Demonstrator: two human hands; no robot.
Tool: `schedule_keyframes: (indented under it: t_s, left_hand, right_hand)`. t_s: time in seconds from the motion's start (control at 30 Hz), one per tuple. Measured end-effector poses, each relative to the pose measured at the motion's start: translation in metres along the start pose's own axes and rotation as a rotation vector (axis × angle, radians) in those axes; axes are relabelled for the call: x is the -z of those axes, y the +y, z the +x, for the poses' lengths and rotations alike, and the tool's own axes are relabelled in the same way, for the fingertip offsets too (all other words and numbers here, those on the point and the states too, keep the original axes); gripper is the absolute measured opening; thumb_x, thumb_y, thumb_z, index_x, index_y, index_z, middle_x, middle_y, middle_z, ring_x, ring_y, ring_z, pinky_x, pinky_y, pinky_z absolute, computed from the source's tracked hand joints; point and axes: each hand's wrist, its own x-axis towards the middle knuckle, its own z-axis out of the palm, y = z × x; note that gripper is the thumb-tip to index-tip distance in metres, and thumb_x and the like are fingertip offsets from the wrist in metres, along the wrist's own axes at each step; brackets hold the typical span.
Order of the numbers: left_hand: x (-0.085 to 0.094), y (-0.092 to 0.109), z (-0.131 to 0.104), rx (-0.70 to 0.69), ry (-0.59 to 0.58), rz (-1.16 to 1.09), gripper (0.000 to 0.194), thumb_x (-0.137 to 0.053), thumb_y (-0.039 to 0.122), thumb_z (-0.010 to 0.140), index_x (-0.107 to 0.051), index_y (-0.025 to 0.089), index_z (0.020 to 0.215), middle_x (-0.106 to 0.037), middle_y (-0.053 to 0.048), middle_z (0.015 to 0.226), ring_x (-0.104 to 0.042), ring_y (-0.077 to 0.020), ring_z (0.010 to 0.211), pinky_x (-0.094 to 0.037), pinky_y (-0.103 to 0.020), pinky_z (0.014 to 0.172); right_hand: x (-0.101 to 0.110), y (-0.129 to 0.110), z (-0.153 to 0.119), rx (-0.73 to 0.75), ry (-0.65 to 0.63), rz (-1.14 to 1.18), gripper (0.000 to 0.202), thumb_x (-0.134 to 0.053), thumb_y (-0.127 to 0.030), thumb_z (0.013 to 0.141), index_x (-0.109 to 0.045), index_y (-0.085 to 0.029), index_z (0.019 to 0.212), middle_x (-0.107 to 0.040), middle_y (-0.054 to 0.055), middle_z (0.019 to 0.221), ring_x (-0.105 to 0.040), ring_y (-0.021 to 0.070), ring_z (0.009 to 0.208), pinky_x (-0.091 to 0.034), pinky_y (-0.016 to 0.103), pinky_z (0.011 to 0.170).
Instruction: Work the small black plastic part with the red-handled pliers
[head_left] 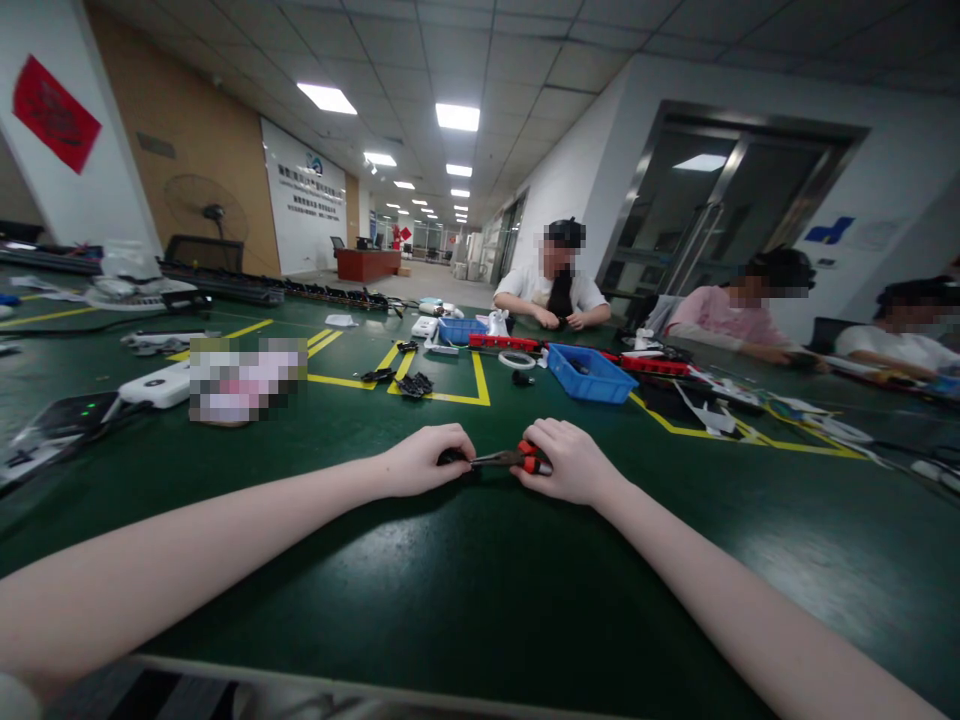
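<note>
The pliers (507, 459) have metal jaws and plastic-looking grips (531, 465), the tabletop (390, 600) is smooth with a soft gloss, the larger bin (596, 387) is smooth plastic, and the door frame (765, 122) is shiny metal.

Bright light panels (457, 117) glow in a gridded grey ceiling (521, 50) above a long office. On the left, a tan wall (202, 140) adjoins a white sign panel (289, 235) with dark lettering; farther back, a reddish-brown desk (369, 265) stands on pale floor (429, 282). Metal-framed glass doors (667, 215) break the right-hand white wall (900, 140). A dark green tabletop (450, 610) fills the foreground.
</note>
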Motion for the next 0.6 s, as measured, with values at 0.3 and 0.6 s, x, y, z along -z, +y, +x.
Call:
schedule_keyframes:
  t_s: [0.3, 0.6]
  left_hand:
    - [0.0032, 0.0095, -0.0032, 0.016, -0.046, 0.155, 0.022, -0.068, 0.029, 0.079, -0.059, 0.017, 0.095, -0.061, -0.003, 0.092, -0.057, -0.0182, 0.086, -0.045, -0.028, 0.076]
    - [0.002, 0.0063, -0.0032, 0.026, -0.043, 0.13, 0.021, -0.067, 0.029, 0.082, -0.058, 0.018, 0.097, -0.063, -0.004, 0.097, -0.058, -0.0186, 0.089, -0.045, -0.029, 0.078]
  right_hand:
    - [-0.0011, 0.0018, -0.0009, 0.054, 0.09, -0.121, 0.024, -0.061, -0.039, 0.079, -0.057, -0.016, 0.086, -0.059, 0.007, 0.082, -0.05, 0.0191, 0.074, -0.034, 0.031, 0.066]
    - [-0.002, 0.0041, -0.0016, 0.057, 0.092, -0.145, 0.017, -0.061, -0.026, 0.075, -0.059, -0.015, 0.088, -0.06, 0.008, 0.084, -0.05, 0.0189, 0.075, -0.033, 0.031, 0.067]
